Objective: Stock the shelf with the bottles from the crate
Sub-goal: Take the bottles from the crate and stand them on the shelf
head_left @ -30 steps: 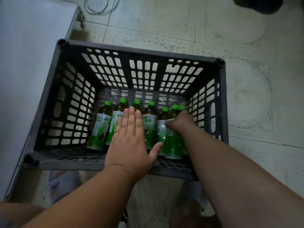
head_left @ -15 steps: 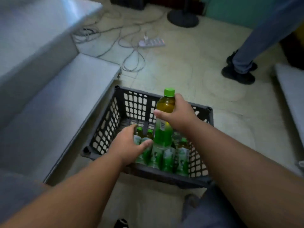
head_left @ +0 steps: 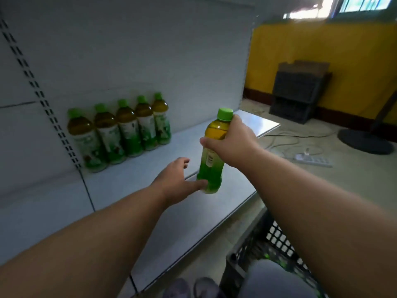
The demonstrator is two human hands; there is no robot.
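Green-capped bottle (head_left: pixel 212 151) sits upright in my right hand (head_left: pixel 233 143), fingers curled round its upper body just under the cap, above the front part of the grey shelf (head_left: pixel 137 181). I cannot tell if its base touches the shelf. My left hand (head_left: pixel 178 179) reaches in beside it, fingers apart and relaxed, thumb touching the bottle's base. Five more bottles (head_left: pixel 120 130) stand in a row against the shelf's back panel, well apart from the held one, touching or nearly touching each other. At lower right I see a corner of the dark crate (head_left: pixel 277 237) on the floor, just below the shelf edge and partly hidden by my right arm; green shows inside, blurred
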